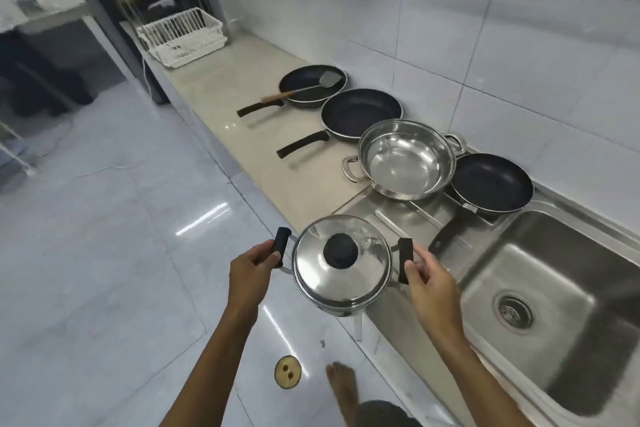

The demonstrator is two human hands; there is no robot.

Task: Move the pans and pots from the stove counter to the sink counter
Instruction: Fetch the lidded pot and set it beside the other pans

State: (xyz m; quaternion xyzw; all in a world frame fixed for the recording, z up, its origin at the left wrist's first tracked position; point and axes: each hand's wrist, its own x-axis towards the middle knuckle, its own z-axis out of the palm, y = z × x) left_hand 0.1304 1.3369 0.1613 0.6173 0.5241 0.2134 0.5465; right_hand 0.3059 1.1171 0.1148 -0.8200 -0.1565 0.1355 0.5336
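Note:
I hold a lidded steel pot [341, 265] in the air just off the counter's front edge, beside the sink. My left hand [251, 269] grips its left black handle and my right hand [427, 279] grips the right one. On the counter [214, 94] behind it stand a black frying pan with a spatula in it [311, 87], a second black pan [360, 114], an open steel pot [405, 159] and a third black pan [491, 184] on the steel drainboard [381, 206].
A steel sink basin [554, 305] with a drain lies at the right. A white two-tier wire rack [173, 28] stands at the counter's far end. White tiled wall runs behind. My bare foot [341, 381] and a floor drain [288, 372] show on the glossy floor.

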